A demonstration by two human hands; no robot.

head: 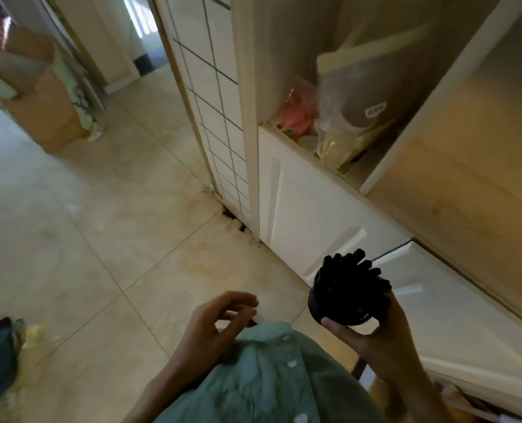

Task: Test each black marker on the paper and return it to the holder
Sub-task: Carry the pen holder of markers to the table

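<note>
Here the left hand (223,319) is seen loosely curled, nothing held, near centre. The holder (342,306), full of markers (351,270), is gripped by the right hand (372,331). No paper is seen; testing likely not begun. Paper must be found next.

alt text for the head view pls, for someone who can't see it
The right hand grips a black holder packed with black markers above a tiled floor. The left hand, loosely curled, holds nothing.
</note>
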